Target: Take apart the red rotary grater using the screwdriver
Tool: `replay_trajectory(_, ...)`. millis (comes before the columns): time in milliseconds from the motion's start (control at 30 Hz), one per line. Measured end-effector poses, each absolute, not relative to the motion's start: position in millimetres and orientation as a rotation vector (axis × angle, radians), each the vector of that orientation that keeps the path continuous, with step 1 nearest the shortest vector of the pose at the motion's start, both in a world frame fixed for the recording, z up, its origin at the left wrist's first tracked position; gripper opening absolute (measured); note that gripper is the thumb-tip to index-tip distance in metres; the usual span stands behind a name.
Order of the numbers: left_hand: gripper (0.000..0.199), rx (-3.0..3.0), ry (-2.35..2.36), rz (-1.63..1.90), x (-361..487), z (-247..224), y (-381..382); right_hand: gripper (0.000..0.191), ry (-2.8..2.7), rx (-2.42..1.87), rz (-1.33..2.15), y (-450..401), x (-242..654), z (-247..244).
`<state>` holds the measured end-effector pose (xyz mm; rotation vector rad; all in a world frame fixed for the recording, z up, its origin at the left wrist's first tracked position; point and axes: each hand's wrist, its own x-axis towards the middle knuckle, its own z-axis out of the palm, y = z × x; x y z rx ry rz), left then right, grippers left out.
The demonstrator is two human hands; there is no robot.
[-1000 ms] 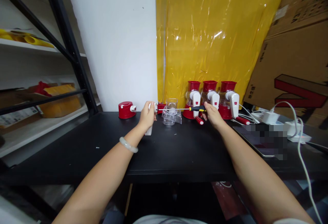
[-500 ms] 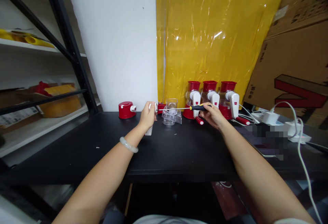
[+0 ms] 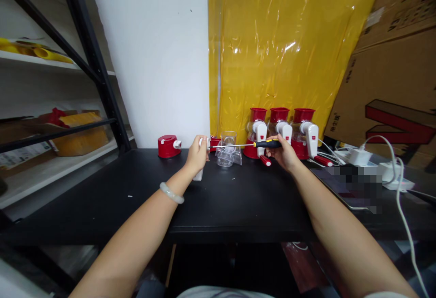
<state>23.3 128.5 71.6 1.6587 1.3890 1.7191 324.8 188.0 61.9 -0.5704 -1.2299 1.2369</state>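
My left hand [image 3: 198, 155] is closed around a white crank handle part [image 3: 198, 175], most of it hidden by the fingers. In my right hand [image 3: 283, 152] is a screwdriver [image 3: 267, 144] with a black and yellow grip; its long shaft points left, with the tip at the white part. Behind the shaft stands a clear plastic body [image 3: 225, 157], beside a red piece [image 3: 214, 143]. To the left of my left hand sits a red base [image 3: 169, 147] with a white knob on its side.
Several red and white hand-crank graters, one of them a full grater [image 3: 304, 134], stand at the back right of the black table [image 3: 218, 211]. A tablet [image 3: 347, 186], chargers [image 3: 359, 156] and white cables lie to the right. A cardboard box [image 3: 384, 80] leans behind them.
My right hand's fingers have shifted on the screwdriver grip, showing more of its end. The left hand and the white part have hardly moved.
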Motion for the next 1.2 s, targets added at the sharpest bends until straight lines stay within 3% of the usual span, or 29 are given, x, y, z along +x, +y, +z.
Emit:
replay_trajectory(200, 0.030, 1.628, 1.378, 1.741, 23, 72, 129, 0.046, -1.378, -0.726, 1.066, 190, 325, 57)
replay_trajectory(833, 0.029, 1.655, 1.372, 1.729, 23, 71, 129, 0.035, -1.249, -0.542, 1.284, 177, 326, 66)
replay_trajectory(1200, 0.031, 1.635, 1.373, 1.748, 22, 72, 130, 0.052, -1.432, -0.760, 0.989, 192, 325, 57)
